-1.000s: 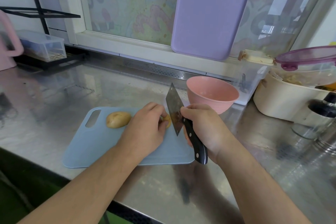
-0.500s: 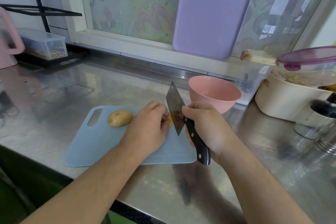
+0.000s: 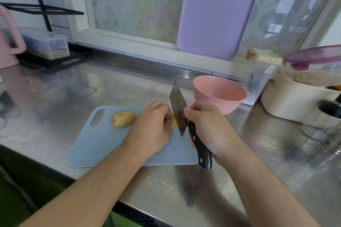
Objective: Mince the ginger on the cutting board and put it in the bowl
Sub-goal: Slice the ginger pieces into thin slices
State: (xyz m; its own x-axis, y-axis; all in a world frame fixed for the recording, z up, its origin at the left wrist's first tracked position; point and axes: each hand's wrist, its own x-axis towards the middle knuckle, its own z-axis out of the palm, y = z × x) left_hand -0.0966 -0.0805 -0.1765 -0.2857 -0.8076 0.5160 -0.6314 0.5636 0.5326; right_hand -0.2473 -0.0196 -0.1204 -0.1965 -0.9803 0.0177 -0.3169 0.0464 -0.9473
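At frame centre, your left hand curls over a ginger piece on the blue cutting board, pinning it beneath the fingertips. Your right hand grips the cleaver, blade just right of that piece. A second ginger lump lies left; the pink bowl stands upper right.

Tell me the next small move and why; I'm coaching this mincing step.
Probably bring the knife down through the ginger piece the left hand pins on the board. The right hand holds the blade beside that piece, a larger ginger chunk lies uncut, and the bowl looks empty.
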